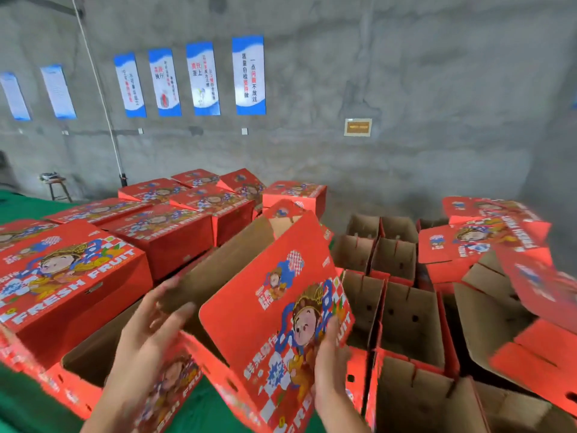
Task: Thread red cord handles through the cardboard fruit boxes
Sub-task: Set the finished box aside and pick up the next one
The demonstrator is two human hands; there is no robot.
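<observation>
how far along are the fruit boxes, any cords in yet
Done: closed boxes are stacked at the left, though no red cord shows anywhere. In hand: the right hand holds the lid of an open box; the left hand is open beside it. Left: open boxes at the right.

So I've got a green-covered table [18,398] running along the left and bottom of the frame. Closed red fruit boxes [162,235] sit on it in rows from the left edge up toward the middle. One open box [93,367] lies right in front of me at lower left, brown inside showing. Can't tell what holds the open boxes [402,310] at right.
</observation>
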